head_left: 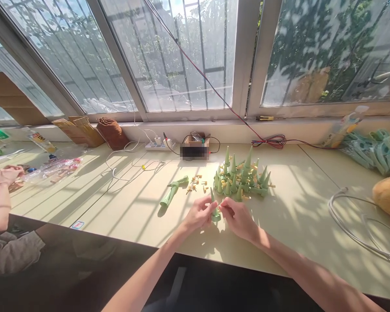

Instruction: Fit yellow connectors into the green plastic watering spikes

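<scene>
My left hand [199,213] is closed on a green cone-shaped plastic piece [216,216], held with its point up just above the table. Against the cone's right side, my right hand [239,218] is pinched; whatever lies between its fingertips is too small to make out. Beyond my hands stands a cluster of green cone pieces [247,173], with small yellow parts sticking out among them. Several loose yellow parts [192,185] lie to the left of the cluster. Further left rest a few green plastic pieces [173,193], one across another.
At the far left a co-worker's hands [7,177] are over the table near a plastic bag [65,167]. A power strip [160,144] and cables lie along the back. Bagged green parts [373,149] and a coiled grey cable [339,229] are on the right.
</scene>
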`<state>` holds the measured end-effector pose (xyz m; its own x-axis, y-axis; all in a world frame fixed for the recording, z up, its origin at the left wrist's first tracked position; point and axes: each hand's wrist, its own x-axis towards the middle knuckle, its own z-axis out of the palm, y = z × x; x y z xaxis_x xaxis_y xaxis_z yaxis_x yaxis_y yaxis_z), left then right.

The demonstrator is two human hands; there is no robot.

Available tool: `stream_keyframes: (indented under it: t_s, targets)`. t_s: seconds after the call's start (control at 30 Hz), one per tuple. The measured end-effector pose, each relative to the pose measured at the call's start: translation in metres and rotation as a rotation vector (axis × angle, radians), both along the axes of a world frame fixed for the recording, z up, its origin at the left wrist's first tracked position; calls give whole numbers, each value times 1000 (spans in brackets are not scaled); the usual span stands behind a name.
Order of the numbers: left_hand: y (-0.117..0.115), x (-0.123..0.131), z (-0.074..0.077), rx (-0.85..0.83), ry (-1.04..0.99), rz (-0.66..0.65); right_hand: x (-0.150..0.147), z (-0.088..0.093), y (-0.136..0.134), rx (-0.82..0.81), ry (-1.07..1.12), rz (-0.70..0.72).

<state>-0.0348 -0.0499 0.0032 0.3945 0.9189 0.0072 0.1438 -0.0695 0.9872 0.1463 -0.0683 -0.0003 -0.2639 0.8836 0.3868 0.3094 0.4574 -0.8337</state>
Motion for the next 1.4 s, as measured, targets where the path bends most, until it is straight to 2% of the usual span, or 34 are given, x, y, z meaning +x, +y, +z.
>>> stream_keyframes:
  t_s: [0.07,0.2,0.27,0.33,0.47,0.53,0.6,0.73,0.8,0.9,1.03,1.4]
  targets:
    - [0,-2,-2,64,12,-8,-2,1,1,-83,51,1]
    - [1,-3,-5,381,108,11,-5,2,3,-376,199,31]
    - [0,-2,-5,433,118,24,-5,3,3,-451,233,47]
    - [0,0,-4,316,70,19,-3,4,3,-404,234,52]
    - [2,1,-2,-67,-74,-24,0,3,1,-128,136,44]
    - [3,1,-1,-129,-97,-28,0,2,1,-55,90,28]
    - [3,0,-2,-77,-78,-10,-2,1,1,-69,90,12]
    - [2,1,-3,185,4,12,-5,0,2,-236,185,16]
    - [1,2,-3,247,20,26,-5,0,3,-280,208,23]
    - [1,3,-2,155,-4,18,-4,1,2,-255,181,18]
    - [3,3,-1,-8,-64,10,-2,4,2,-137,92,13]
    - [2,4,5,24,-94,2,-3,2,2,-103,89,12]
